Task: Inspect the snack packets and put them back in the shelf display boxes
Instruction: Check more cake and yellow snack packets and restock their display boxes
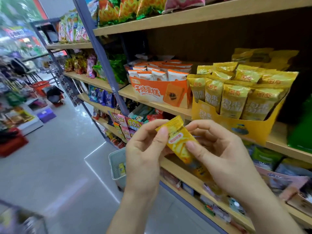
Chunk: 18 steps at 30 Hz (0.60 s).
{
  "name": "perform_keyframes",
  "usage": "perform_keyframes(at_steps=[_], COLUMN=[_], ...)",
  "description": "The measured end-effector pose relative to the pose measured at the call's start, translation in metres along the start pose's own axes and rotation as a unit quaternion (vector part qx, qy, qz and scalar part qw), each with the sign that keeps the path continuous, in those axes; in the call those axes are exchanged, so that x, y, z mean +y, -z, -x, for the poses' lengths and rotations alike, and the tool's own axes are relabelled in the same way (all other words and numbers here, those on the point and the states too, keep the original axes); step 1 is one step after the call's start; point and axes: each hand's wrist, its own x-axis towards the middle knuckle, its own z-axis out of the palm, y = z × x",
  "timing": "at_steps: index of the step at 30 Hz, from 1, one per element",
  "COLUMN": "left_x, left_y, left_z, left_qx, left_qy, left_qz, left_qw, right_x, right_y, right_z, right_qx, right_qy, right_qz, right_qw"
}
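Just by the "1.0元" tag (134, 124), yellow packet (178, 141) in left hand (143, 152) and right hand (219, 157) grip.

A packet (177, 141) sits between the left grip (143, 149) and the right grip (219, 152), in front of the shelves. Behind and above it, on the middle shelf (168, 108), 2 display boxes stand side by side: the left box (152, 93) and the right box (236, 127), both holding upright packs (234, 100) in rows. Bags (128, 9) lie on the top shelf (185, 17). A basket (116, 166) stands on the floor (59, 149), below the left grip.
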Motion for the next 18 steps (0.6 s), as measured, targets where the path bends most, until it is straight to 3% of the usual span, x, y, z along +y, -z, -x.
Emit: perform_keyframes(at_steps=[5, 11, 18], left_x=[0.010, 0.008, 0.006], left_y=[0.011, 0.015, 0.014], left_z=[-0.009, -0.017, -0.019], left_qx=[-0.138, -0.154, -0.204], left_qy=[-0.022, -0.059, -0.138], left_qz=[-0.139, -0.126, -0.262], left_qw=[0.980, 0.978, 0.933], right_x=[-0.001, -0.001, -0.001], right_y=[0.012, 0.017, 0.018], right_z=[0.000, -0.002, -0.004], right_qx=[-0.059, -0.085, -0.058], right_qy=[0.035, 0.034, 0.053], right_qz=[0.083, 0.130, 0.122], right_qw=[0.994, 0.987, 0.989])
